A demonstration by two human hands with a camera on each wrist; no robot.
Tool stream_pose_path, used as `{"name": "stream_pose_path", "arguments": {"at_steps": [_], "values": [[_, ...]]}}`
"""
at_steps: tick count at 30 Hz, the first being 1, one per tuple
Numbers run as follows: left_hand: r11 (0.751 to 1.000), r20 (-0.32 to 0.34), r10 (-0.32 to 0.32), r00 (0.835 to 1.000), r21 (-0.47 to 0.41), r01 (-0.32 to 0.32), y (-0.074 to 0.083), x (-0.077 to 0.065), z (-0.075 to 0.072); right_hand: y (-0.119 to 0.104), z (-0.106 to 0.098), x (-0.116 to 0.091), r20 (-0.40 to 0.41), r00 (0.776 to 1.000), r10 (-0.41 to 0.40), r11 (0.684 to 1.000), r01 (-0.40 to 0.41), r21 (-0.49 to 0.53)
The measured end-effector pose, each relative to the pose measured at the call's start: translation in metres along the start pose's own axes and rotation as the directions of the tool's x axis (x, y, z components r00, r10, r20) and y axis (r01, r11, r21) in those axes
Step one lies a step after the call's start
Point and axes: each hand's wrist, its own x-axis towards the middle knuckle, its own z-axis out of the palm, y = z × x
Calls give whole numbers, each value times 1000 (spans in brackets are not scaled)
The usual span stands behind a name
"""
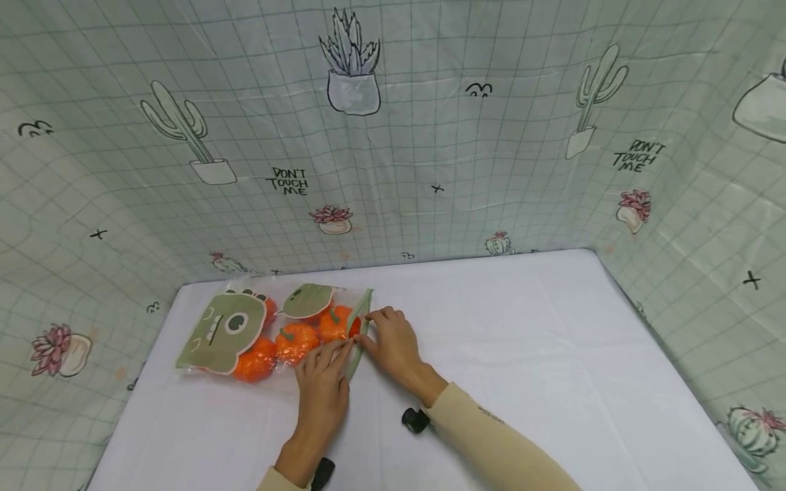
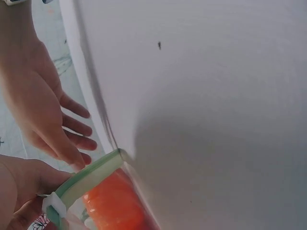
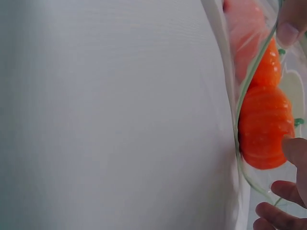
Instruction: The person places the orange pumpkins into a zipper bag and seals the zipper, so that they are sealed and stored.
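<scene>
A clear zip bag with a green dinosaur print lies at the table's left, several orange toy pumpkins inside. Its green-edged mouth gapes on the right side, as the right wrist view shows with a pumpkin just behind the rim. My left hand pinches the mouth's near part, beside a white slider on the green zip strip. At the mouth's far part is my right hand, fingers loosely extended and apart, its thumb by the pumpkin. Whether that thumb touches the pumpkin is hard to tell.
A white cloth covers the table. Behind and beside it hangs a checked curtain with cactus drawings. Black wrist devices sit under both forearms.
</scene>
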Motion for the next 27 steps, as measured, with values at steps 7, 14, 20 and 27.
{"name": "stream_pose_path", "arguments": {"at_steps": [7, 14, 20, 27], "values": [[1000, 57, -17, 998, -3, 17, 1, 0, -4, 2, -12, -6, 8, 1000, -6, 999, 7, -34], [1000, 119, -12, 993, 27, 9, -2, -3, -9, 6, -22, -14, 22, 1000, -19, 1000, 19, -4], [998, 212, -14, 977, 69, -1, -6, -9, -16, 11, -27, -18, 35, 999, -18, 1000, 18, 15], [994, 288, -5, 958, 104, -26, -7, -12, -24, 12, -29, -21, 29, 999, -27, 999, 27, 17]]}}
